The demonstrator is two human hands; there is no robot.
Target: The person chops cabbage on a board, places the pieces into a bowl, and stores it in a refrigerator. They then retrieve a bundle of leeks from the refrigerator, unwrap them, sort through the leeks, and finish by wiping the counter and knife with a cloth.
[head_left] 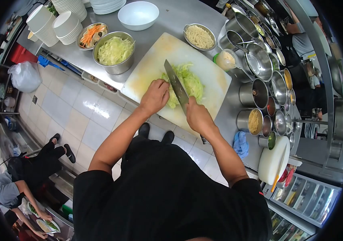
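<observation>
Shredded pale green cabbage (191, 82) lies heaped on a large white cutting board (147, 64). My right hand (198, 117) grips the handle of a broad kitchen knife (174, 82), its blade slanting up and left across the cabbage. Curled at the left edge of the heap, my left hand (154, 96) presses on the cabbage with its fingers bent in, close to the blade. Those fingertips partly hide what is under them. Beyond the board's left edge stands a metal pot of shredded cabbage (115, 51).
Behind the board are a bowl of noodles (199, 37), a white bowl (138, 16) and a bowl of carrot strips (93, 36). Metal pots (253, 94) crowd the right side, near a blue cloth (241, 144). Another person (31, 172) works at lower left.
</observation>
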